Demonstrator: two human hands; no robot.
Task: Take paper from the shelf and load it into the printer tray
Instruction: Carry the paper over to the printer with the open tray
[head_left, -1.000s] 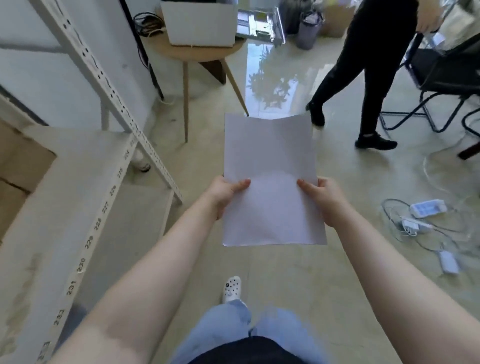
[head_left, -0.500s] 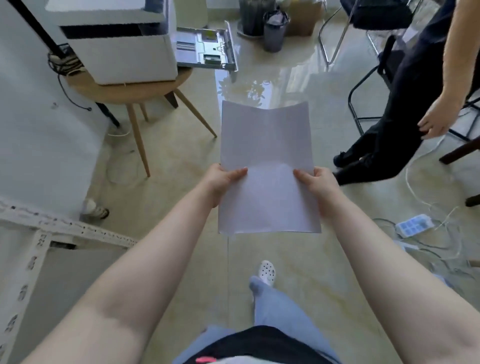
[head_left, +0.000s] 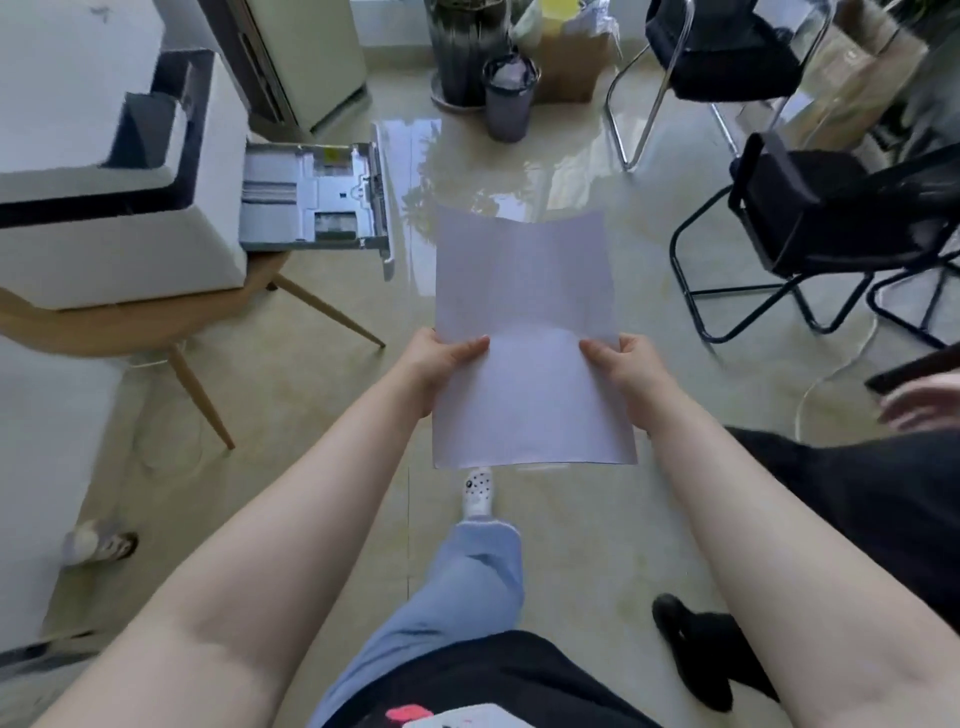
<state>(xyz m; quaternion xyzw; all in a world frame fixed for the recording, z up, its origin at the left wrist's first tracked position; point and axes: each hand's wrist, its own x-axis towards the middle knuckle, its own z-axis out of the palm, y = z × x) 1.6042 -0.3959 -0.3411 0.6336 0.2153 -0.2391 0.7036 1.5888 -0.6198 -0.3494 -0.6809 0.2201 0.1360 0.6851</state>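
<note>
1. Paper (head_left: 530, 332) is seen in the head view, held out over the floor (head_left: 571, 545) in front of the body and pinched at its two long edges. The left hand (head_left: 436, 364) is closed on the left edge and the right hand (head_left: 626, 366) on the right edge, each with the thumb on top and the other fingers hidden beneath.

2. The far half of the paper is bowed, with a shallow dip along its middle. From this it is judged to be light, thin and limp, easily creased or caught by a draught. Whether it is one sheet or a few cannot be told.

3. The tray (head_left: 317, 197) is seen pulled out of the printer (head_left: 114, 218), which stands on a round wooden table (head_left: 135, 322) up and to the left. The paper is well apart from the tray and has not yet been loaded.

4. The hold at mid-length on both edges is judged well placed, since the sheet is kept flat enough there. For loading, the far edge would best be led in level between the tray's guides.

5. A chair (head_left: 810, 218) and another person's hand (head_left: 919, 405) are seen at the right, clear of the route to the tray.
</note>
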